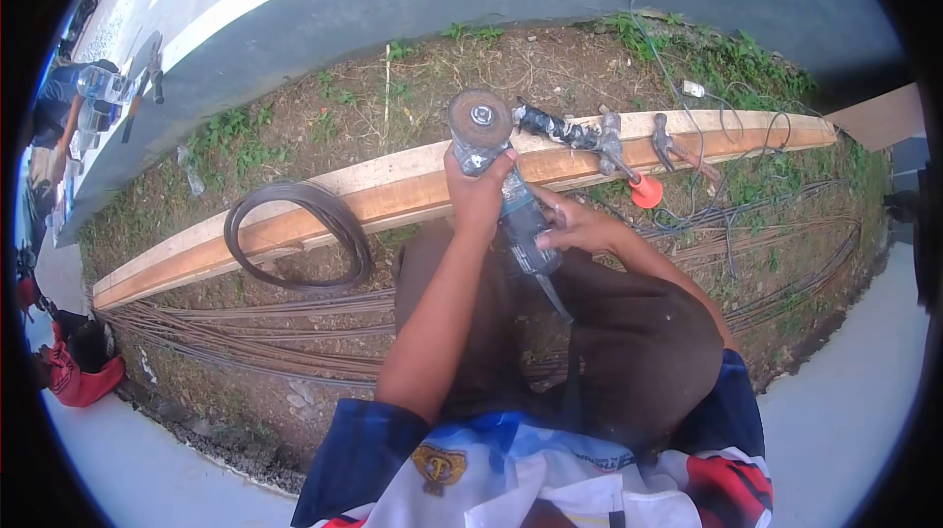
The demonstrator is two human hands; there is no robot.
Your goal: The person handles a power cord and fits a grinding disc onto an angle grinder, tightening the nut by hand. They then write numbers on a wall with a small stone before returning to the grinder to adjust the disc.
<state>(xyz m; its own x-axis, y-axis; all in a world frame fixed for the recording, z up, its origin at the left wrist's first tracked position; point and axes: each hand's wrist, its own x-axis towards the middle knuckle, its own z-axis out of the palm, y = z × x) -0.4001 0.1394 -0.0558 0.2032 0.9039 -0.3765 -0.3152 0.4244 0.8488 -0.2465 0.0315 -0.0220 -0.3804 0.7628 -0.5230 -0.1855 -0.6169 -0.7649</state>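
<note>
An angle grinder (521,209) with a round disc (480,117) at its top is held upright over my lap, between my two hands. My left hand (475,192) is wrapped round its head, just below the disc. Lower down, my right hand (575,223) grips the grinder's body from the right side. A cord hangs from the lower end toward my legs. Behind the grinder lies a long wooden beam (413,184). On the beam are a tape-wrapped tool (558,127), a hammer (662,142) and a metal tool (611,140) beside an orange cone-shaped piece (646,191).
A coil of dark wire (299,236) leans over the beam at the left. Long thin rods (246,332) lie on the ground before the beam. A blue-grey cable (656,47) winds at the right. A person in red (83,371) is at the far left.
</note>
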